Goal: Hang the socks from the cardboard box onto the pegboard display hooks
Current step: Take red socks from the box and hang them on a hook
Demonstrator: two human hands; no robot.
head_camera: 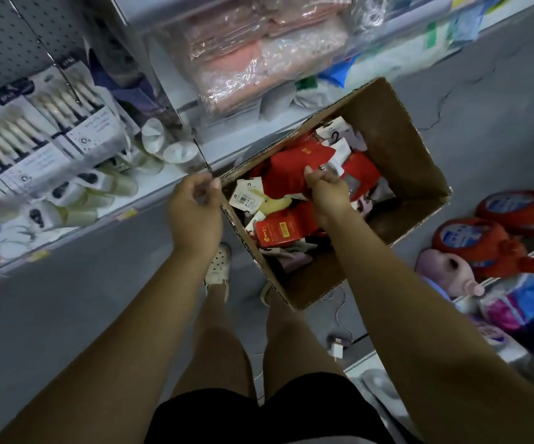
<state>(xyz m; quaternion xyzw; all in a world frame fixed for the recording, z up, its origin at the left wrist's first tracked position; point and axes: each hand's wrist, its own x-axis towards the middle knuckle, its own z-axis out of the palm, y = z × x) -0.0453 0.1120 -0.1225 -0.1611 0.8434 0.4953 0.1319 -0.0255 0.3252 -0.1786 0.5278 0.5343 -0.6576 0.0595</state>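
Up and to the left of the cardboard box (397,149) stands the pegboard (0,33) with its hooks (67,76). The nearest hooks hold boxed packs (28,123), so you will probably have to look for a free one.

Your left hand (195,209) is at the box's left corner with its fingers curled; I cannot tell whether it pinches the rim. Inside the box, among more carded socks (278,229), your right hand (328,193) grips a red sock pack (291,174) near its top edge.

You seem to be at the pick-up step. Next, raise the pack over the box wall, find its hanger and carry it left to the board.

Right of the box, orange detergent bottles (470,241) crowd a low shelf. On your side of the box, a charger cable (337,347) lies by your feet, so mind your step.
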